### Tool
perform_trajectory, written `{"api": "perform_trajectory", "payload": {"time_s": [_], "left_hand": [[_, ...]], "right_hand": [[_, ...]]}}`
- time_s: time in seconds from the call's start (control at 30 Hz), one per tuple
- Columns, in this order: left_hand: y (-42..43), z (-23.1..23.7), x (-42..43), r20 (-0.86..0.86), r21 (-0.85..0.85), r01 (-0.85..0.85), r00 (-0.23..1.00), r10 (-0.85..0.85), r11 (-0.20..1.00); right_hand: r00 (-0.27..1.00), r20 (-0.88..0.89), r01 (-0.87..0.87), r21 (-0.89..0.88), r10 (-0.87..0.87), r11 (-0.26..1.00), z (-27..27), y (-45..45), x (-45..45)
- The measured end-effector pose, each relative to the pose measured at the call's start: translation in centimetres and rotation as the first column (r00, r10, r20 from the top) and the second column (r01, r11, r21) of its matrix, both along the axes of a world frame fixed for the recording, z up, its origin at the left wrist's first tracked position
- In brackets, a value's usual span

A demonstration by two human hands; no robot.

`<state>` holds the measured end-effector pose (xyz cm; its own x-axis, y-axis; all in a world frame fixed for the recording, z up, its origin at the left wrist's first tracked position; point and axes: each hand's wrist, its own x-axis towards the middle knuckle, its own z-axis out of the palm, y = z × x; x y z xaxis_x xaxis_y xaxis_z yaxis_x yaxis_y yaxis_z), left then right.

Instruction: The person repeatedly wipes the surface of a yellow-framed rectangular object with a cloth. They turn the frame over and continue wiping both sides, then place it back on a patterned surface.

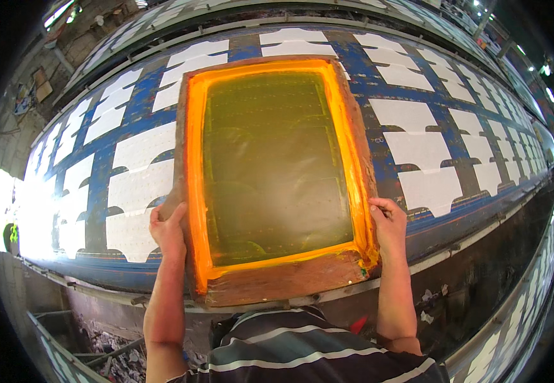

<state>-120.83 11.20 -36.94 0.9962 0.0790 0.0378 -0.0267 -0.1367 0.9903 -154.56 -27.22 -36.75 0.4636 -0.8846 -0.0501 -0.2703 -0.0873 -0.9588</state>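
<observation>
A wooden-framed screen-printing screen (277, 167) with an olive-green mesh and orange ink along its inner edges is before me, over the near side of a long printing table (128, 273). My left hand (168, 230) grips the frame's left side, thumb on its edge. At the right side, my right hand (389, 220) grips the frame with thumb and bent fingers. White cut fabric pieces (423, 148) lie in rows on the blue-stained table top, left and right of the screen and beyond it. The screen hides the table beneath it.
A metal rail (449, 251) with small stops runs along the near table edge. Another table with white pieces (511, 330) stands at the lower right, and a further one lies beyond the far rail. Scraps (119, 349) litter the floor at the lower left.
</observation>
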Motion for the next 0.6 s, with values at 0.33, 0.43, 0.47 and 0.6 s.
{"api": "perform_trajectory", "payload": {"time_s": [0.33, 0.43, 0.47, 0.6], "left_hand": [[-3.9, -1.2, -2.2, -0.010, 0.087, 0.000, 1.000, 0.001, 0.996], [-3.7, -2.3, -1.7, 0.015, 0.117, 0.004, 1.000, -0.006, 0.993], [-3.6, -2.7, -1.6, 0.032, 0.141, 0.007, 0.999, -0.012, 0.990], [-3.8, -4.1, -1.2, 0.078, 0.271, -0.037, 0.997, 0.016, 0.962]], "right_hand": [[0.997, 0.069, -0.032, 0.053, 0.029, 0.998, -2.0, -4.9, -3.9], [0.998, 0.045, -0.055, 0.028, 0.054, 0.998, -2.7, -5.3, -4.2], [0.999, -0.003, -0.037, 0.035, 0.037, 0.999, -2.7, -5.1, -4.2], [0.916, -0.395, -0.300, -0.554, 0.072, 0.776, -0.4, -1.4, -5.1]]}}
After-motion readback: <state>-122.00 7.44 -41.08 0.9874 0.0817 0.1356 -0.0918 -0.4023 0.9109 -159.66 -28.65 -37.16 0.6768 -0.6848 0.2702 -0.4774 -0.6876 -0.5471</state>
